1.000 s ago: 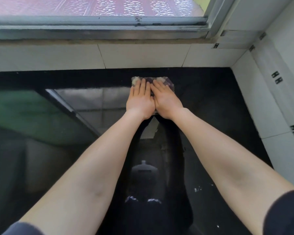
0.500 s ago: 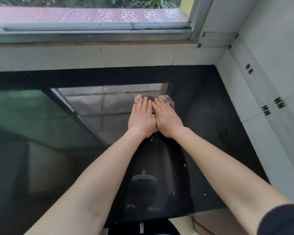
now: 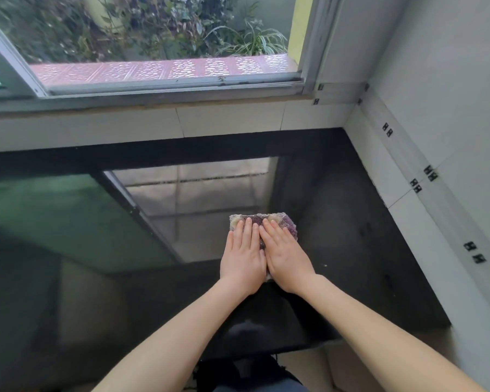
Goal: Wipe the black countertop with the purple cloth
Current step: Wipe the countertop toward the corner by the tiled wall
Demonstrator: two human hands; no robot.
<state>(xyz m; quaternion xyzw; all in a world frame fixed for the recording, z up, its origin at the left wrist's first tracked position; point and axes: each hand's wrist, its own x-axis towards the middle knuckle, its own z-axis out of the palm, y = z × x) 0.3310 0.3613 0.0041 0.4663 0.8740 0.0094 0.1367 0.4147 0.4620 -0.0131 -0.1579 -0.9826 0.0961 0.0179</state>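
Purple cloth (image 3: 262, 223) pulled nearer countertop (image 3: 351, 236) edge, left hand (image 3: 242, 256), right hand (image 3: 287, 257) flat atop (no grip, fingers straight)

A window (image 3: 159, 41) fills the top of the view, its grey metal frame (image 3: 311, 43) running down the right side and along the sill. Outside lie a red patterned ledge (image 3: 164, 70) and green plants (image 3: 142, 24) in daylight. Below the sill runs a band of pale tiles (image 3: 226, 120). On the right, a tiled wall (image 3: 447, 108) meets it in a corner; small black clips (image 3: 388, 130) sit along its tile joints. A strip of light floor (image 3: 317, 363) shows at the bottom.
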